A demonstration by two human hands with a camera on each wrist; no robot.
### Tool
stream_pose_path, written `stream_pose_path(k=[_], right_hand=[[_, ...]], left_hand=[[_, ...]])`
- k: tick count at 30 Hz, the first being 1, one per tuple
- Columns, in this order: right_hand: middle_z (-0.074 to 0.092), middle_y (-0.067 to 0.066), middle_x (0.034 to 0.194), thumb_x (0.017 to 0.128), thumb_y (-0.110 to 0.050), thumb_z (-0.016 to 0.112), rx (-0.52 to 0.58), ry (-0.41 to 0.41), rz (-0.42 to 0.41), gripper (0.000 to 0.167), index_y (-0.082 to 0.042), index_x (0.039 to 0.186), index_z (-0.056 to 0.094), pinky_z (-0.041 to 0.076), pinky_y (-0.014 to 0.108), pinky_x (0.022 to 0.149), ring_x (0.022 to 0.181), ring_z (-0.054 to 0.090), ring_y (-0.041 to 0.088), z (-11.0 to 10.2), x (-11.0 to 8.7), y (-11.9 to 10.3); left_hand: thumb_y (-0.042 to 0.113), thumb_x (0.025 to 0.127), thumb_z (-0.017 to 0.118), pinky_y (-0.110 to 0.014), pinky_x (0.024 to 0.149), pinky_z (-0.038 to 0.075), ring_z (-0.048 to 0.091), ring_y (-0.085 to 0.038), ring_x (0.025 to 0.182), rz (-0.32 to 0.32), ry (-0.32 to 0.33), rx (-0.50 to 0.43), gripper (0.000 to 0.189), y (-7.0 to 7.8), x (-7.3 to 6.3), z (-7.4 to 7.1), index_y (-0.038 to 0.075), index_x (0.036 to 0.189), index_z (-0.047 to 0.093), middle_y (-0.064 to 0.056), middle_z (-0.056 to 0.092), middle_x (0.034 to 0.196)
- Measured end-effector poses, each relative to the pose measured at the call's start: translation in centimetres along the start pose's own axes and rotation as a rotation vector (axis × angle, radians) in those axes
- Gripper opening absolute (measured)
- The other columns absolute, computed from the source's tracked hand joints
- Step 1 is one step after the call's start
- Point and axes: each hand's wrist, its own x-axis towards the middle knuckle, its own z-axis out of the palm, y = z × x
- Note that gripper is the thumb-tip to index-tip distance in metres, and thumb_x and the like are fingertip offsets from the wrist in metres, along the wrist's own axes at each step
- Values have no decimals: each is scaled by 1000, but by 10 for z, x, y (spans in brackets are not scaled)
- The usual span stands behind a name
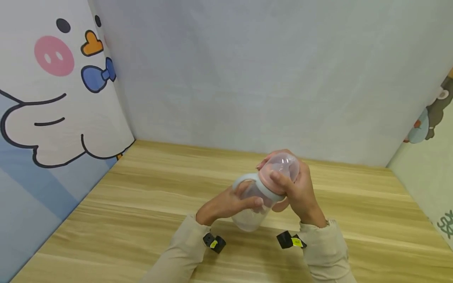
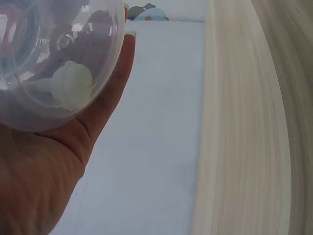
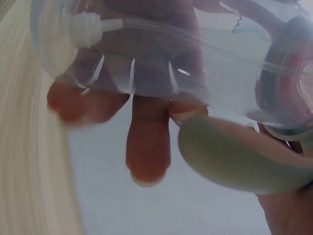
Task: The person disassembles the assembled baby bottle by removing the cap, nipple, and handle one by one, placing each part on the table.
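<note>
Baby bottle (image 1: 245, 220) held in both hands over the table, near the middle of its width; tilted, base down-left toward the person, top up-right. Body clear. Inside, a thin clear tube (image 3: 171, 32) ends in a whitish bulb (image 3: 85, 29) near the base.

Neck: pale grey-blue ring with a handle (image 1: 244, 177) curving out on the left side, above the left hand. Above that, a pink collar (image 1: 270, 182). A clear domed cap (image 1: 288, 163) sits on top.

Left hand (image 1: 226, 202) grips the body, thumb across the near side, fingers round the far side; in the right wrist view, fingertips show past the bottle's edge.

Right hand (image 1: 304, 192) grips the top end, thumb on the near side at collar and cap, other fingers reaching round behind.

Cream sleeves (image 1: 325, 247) on both arms; at each cuff a small black device (image 1: 214, 243) with a yellow label.

Table (image 1: 159, 204): light wood grain. Plain pale cloth (image 1: 247, 78) behind it. Left, a panel (image 1: 53, 137) printed with a white cartoon figure, pink oval, blue bow. Right, a pale green panel (image 1: 424, 181), dark printed figure near its upper edge.
</note>
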Motion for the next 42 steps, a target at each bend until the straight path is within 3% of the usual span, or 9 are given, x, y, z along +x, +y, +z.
stream_pose_path(k=[8,13,19,22,24,28,33,36,42], right_hand=[[74,-3,101,93,-12,58,24,-21,14,28,-5,120,60,56,27,84,95,70,15,-1,1,1],[74,-3,105,95,-14,57,7,-12,38,31,-11,126,57,57,25,83,97,71,13,-1,-1,3],[73,-2,113,100,-16,55,-5,-5,56,34,-10,133,53,56,26,87,104,70,14,-2,-1,7],[72,-1,115,101,-19,55,-9,1,62,34,-10,134,53,56,27,90,107,69,15,-2,0,7],[71,1,117,101,-19,55,-5,11,66,33,-10,134,53,56,26,91,107,68,15,-2,0,7],[69,8,120,101,-17,55,-7,67,91,31,-10,131,54,54,26,93,108,66,15,1,-2,8],[65,12,122,101,-12,54,-15,136,145,28,-7,129,54,51,25,97,110,63,15,7,-1,9],[65,11,122,99,-8,54,21,203,149,27,-6,126,56,50,26,98,111,62,16,15,1,10],[67,3,113,94,-6,63,104,388,185,20,-13,113,60,53,27,92,106,62,18,31,2,10]], left_hand=[[77,81,63,-33,85,60,65,-11,96,12,27,-85,95,3,1,0,7,143,43,-26,58,127],[78,81,62,-31,89,55,62,-10,102,9,86,-13,90,2,0,1,14,142,48,-12,61,128],[38,91,76,-29,81,57,64,-12,96,79,170,94,52,-3,2,2,19,135,56,-5,69,116],[25,88,80,-30,82,57,64,-10,96,83,201,159,54,-3,6,3,20,135,53,-1,68,117],[26,85,83,-29,79,57,63,-10,92,59,256,219,55,-3,7,5,18,131,53,0,67,112],[37,75,90,-28,73,53,59,-11,87,41,434,405,63,-5,9,9,14,122,55,0,65,107],[44,67,93,-30,77,54,63,-15,92,118,620,595,71,-9,11,10,11,122,61,-3,68,109],[46,65,94,-35,83,52,63,-17,98,149,698,683,72,-11,13,11,12,120,63,-2,68,110],[51,63,93,-43,84,47,62,-21,101,133,789,789,82,-11,14,14,12,127,60,-4,65,112]])
